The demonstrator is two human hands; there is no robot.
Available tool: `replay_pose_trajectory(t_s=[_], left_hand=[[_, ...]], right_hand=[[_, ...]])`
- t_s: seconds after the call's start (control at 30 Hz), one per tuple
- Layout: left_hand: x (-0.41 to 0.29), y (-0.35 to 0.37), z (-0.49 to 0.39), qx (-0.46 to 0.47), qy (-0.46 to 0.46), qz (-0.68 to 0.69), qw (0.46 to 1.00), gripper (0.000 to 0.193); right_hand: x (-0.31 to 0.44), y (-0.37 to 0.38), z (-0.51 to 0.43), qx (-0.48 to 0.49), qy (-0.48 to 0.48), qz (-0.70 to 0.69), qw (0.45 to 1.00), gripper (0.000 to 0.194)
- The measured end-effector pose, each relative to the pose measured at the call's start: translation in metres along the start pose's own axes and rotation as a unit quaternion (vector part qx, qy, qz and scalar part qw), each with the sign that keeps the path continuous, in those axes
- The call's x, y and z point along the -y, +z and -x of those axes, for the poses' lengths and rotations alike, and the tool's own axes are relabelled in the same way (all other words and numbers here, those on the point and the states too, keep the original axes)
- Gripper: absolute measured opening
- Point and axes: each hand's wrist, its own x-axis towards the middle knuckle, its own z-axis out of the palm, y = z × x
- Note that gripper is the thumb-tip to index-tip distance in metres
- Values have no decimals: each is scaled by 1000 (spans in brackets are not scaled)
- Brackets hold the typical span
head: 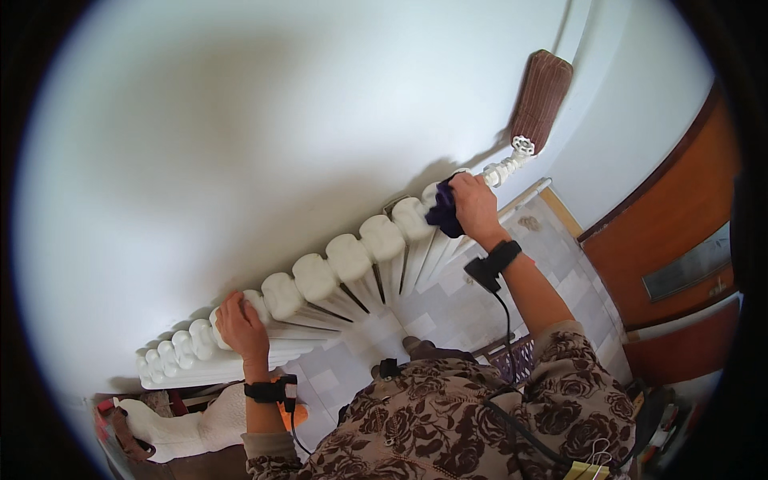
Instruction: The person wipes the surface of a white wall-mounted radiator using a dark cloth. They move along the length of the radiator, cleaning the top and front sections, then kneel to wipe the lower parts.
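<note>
A white sectional radiator (pixel 349 257) runs along the wall, its rounded section tops in a slanting row. My right hand (pixel 476 204) grips a dark purple cloth (pixel 445 211) and presses it on the radiator's top near the valve end. Farther left, my left hand (pixel 242 321) is curled over another section top, with the thumb on the near side. Beyond the right hand, a white pipe fitting (pixel 498 172) with a round valve handwheel (pixel 523 145) joins the radiator's end.
A brown striped padded cover (pixel 542 99) wraps the pipe above the valve. At right stands an orange-brown wooden door (pixel 666 264). Pale tiles cover the floor (pixel 432 312). White fabric (pixel 192 423) lies at lower left. Cables (pixel 509 318) hang from black wrist straps.
</note>
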Motion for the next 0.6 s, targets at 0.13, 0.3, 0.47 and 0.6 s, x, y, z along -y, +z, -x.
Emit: replay_pose_trajectory(t_s=[0.13, 0.3, 0.47, 0.6], left_hand=[[-5, 1, -5, 33, -64, -1, 997, 15], [-5, 2, -9, 31, -97, 8, 995, 13], [-4, 4, -6, 12, -91, 12, 996, 12], [-4, 6, -5, -5, -87, 4, 996, 12]], right_hand=[[29, 22, 4, 9, 63, -13, 998, 6], [74, 28, 25, 1, -134, -79, 988, 17], [10, 17, -3, 124, -102, -4, 987, 12], [-34, 4, -20, 93, 69, 67, 991, 14]])
